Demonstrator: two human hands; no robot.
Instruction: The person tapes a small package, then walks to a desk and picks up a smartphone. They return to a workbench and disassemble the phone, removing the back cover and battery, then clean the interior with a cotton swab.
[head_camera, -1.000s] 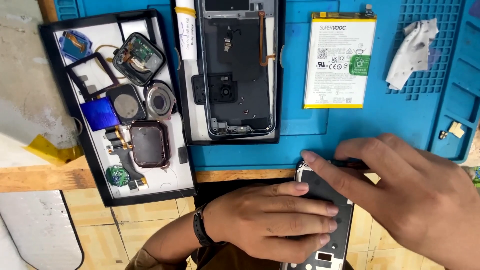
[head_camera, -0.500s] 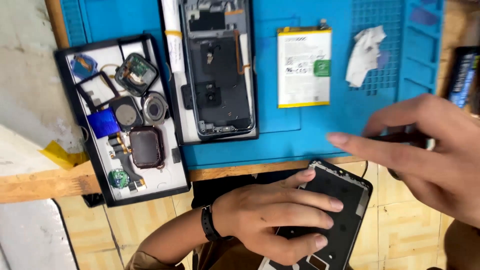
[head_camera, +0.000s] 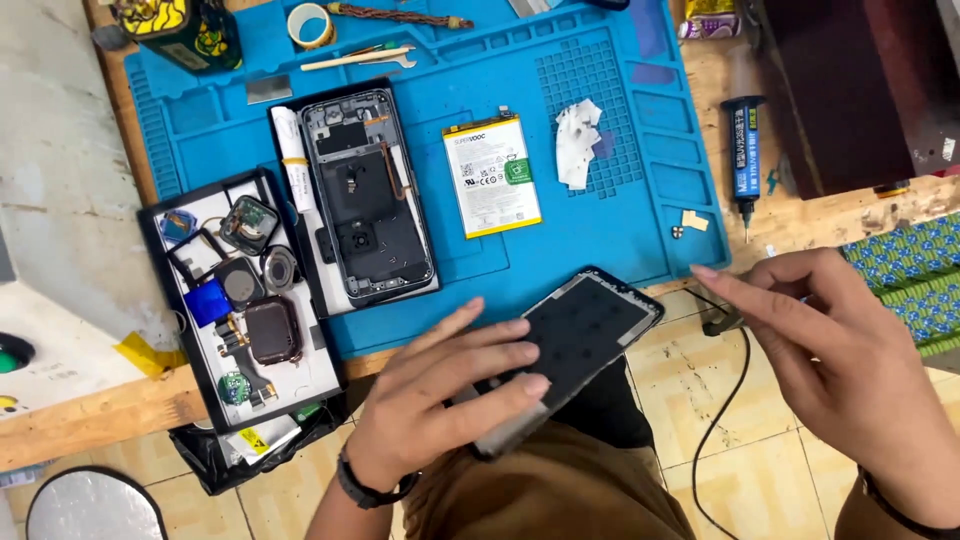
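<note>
My left hand (head_camera: 445, 395) grips a black phone screen panel (head_camera: 585, 330) by its lower end, holding it tilted over my lap at the near edge of the blue work mat (head_camera: 600, 215). My right hand (head_camera: 840, 350) hovers to the right of the panel, fingers pinched together, apart from the screen; whether something small is between the fingertips is unclear. On the mat lie an opened phone frame (head_camera: 365, 200) and a white-and-yellow battery (head_camera: 492, 175).
A black tray (head_camera: 200, 385) of small phone parts sits at the mat's left corner. A blue syringe-like tube (head_camera: 745, 150), crumpled white tape (head_camera: 578, 140), a tape roll (head_camera: 310, 22) and tweezers lie further back. A black cable (head_camera: 740, 390) hangs off the bench edge.
The view has pulled back. My left hand has turned the screen panel upward to the right. My right hand has let go of the panel and moved away to the right.
</note>
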